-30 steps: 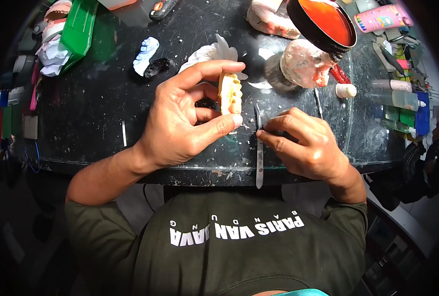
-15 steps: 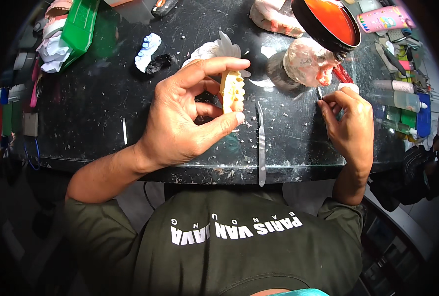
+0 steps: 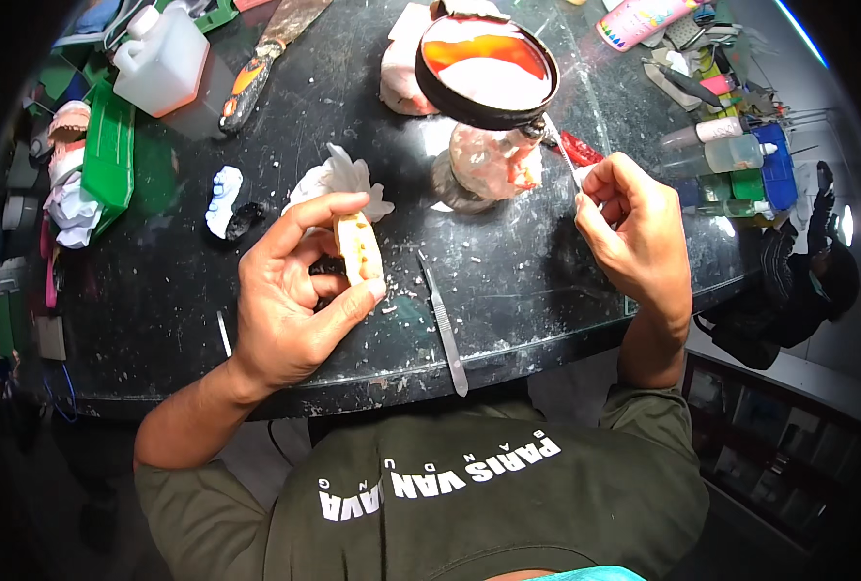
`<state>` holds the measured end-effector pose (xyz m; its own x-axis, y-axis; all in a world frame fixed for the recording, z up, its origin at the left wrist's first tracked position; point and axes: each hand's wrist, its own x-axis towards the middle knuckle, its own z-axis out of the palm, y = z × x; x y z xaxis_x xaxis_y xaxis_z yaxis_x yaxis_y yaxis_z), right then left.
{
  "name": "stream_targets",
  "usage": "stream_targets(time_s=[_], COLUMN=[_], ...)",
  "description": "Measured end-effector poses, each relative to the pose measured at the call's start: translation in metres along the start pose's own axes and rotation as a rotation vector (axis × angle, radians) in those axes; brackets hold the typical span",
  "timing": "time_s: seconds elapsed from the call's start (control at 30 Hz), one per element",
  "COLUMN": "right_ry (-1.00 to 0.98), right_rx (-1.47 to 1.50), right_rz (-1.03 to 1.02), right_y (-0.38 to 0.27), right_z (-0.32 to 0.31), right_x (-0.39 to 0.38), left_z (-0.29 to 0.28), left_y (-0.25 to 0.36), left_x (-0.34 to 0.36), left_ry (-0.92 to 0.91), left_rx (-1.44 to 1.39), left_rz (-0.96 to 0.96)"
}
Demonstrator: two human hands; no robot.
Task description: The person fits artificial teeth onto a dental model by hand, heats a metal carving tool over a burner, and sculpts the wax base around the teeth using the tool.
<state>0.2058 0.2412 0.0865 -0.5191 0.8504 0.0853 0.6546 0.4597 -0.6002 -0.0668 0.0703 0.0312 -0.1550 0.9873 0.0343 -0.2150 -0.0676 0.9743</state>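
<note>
My left hand (image 3: 300, 290) holds a yellowish dental cast (image 3: 358, 250) upright between thumb and index finger, its tooth row facing right. In my right hand (image 3: 634, 228) is a thin metal instrument (image 3: 566, 155), pinched between thumb and fingers. Its far end reaches the lower right rim of a round black pan (image 3: 489, 117) with glossy orange-red material inside; whether it touches is unclear. Below the pan stands a wax-smeared glass jar (image 3: 489, 165). A scalpel handle (image 3: 442, 324) lies on the dark table between my hands.
Crumpled white tissue (image 3: 338, 184) and a blue-and-white piece (image 3: 222, 201) lie beyond my left hand. Farther left are a green bin (image 3: 111, 160), a white jug (image 3: 164, 63) and a spatula (image 3: 251, 82). Bottles (image 3: 736, 155) and tools crowd the right side. White crumbs dot the table (image 3: 353, 107).
The view has shifted, showing more of the table's far side. My right hand has brought the instrument up to the pan's rim. My left hand still holds the cast, turned slightly.
</note>
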Motion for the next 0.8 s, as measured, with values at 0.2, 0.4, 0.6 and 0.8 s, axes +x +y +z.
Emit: stream_targets(time_s=[0.2, 0.4, 0.6, 0.8], right_ry=[0.031, -0.061, -0.244, -0.135], right_rx=[0.204, 0.837, 1.117, 1.047], right_rz=[-0.024, -0.33, -0.344, -0.446], right_y=[-0.001, -0.005, 0.0, -0.006], right_z=[-0.006, -0.011, -0.003, 0.014], right_x=[-0.006, -0.01, -0.01, -0.012], left_z=[-0.001, -0.003, -0.007, -0.011], left_y=[0.0, -0.001, 0.001, -0.003], left_x=[0.003, 0.005, 0.002, 0.001], left_ry=[0.015, 0.002, -0.003, -0.012], left_rx=[-0.007, -0.097, -0.23, -0.172], left_rz=[-0.022, -0.049, -0.106, -0.088])
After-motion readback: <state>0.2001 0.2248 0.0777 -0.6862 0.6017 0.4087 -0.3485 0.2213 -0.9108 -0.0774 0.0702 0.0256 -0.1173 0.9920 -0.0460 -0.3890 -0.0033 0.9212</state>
